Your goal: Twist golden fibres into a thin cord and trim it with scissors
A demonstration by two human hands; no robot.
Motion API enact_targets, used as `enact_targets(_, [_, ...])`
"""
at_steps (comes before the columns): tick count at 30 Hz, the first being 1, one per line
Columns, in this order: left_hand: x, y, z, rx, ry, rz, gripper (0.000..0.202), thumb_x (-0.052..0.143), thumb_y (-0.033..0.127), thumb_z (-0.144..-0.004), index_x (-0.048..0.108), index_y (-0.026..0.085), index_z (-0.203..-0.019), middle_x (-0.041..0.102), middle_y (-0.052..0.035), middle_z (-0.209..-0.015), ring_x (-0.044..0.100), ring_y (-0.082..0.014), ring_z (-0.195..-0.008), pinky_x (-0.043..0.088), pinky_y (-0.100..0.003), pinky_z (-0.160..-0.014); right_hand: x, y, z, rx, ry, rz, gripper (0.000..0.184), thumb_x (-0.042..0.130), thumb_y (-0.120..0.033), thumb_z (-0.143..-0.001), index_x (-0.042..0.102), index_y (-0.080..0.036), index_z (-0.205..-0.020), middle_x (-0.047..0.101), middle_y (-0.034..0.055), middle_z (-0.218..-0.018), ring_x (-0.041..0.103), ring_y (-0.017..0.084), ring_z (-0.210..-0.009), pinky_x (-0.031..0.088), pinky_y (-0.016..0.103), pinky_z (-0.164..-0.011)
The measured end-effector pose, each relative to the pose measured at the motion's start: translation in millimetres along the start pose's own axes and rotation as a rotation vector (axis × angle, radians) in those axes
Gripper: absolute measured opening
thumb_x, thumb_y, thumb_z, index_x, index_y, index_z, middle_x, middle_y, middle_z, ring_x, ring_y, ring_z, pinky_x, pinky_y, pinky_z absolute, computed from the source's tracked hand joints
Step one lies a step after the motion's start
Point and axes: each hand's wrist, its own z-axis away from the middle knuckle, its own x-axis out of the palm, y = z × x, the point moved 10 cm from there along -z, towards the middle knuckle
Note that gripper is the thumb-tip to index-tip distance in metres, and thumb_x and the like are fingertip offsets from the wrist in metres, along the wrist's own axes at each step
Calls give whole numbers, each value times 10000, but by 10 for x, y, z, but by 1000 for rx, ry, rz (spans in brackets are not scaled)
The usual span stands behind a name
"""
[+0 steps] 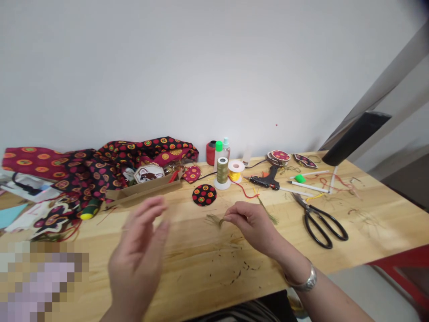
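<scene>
My right hand [253, 226] hovers just above the wooden table [201, 268], its fingers pinched on a small bundle of olive-green thread [214, 220] that sticks out to the left. My left hand [140, 255] is raised over the table to the left, fingers stretched out and apart, blurred by motion and holding nothing. A round black patch with red and yellow dots [204, 195] lies just behind the thread. A silver bracelet [306, 279] is on my right wrist.
Black scissors [320, 221] lie to the right. Behind are a glue gun [266, 181], an olive thread spool [221, 172], a yellow spool [236, 170], a red spool [211, 153], a cardboard tray [144, 190], patterned red-black fabric [100, 167] and loose thread scraps [335, 183].
</scene>
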Motion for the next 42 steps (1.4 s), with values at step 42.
enact_targets(42, [1000,-662,844,-969,-566,471,235,707,249,-658,719,134,-862,509,15,-599,323,-58,-490,232,-180,-445,210,-212,60,-203,-180,336,172,518,-140,-873,663,-164,-783,621,17,-737,555,131,-728,400,235,-678])
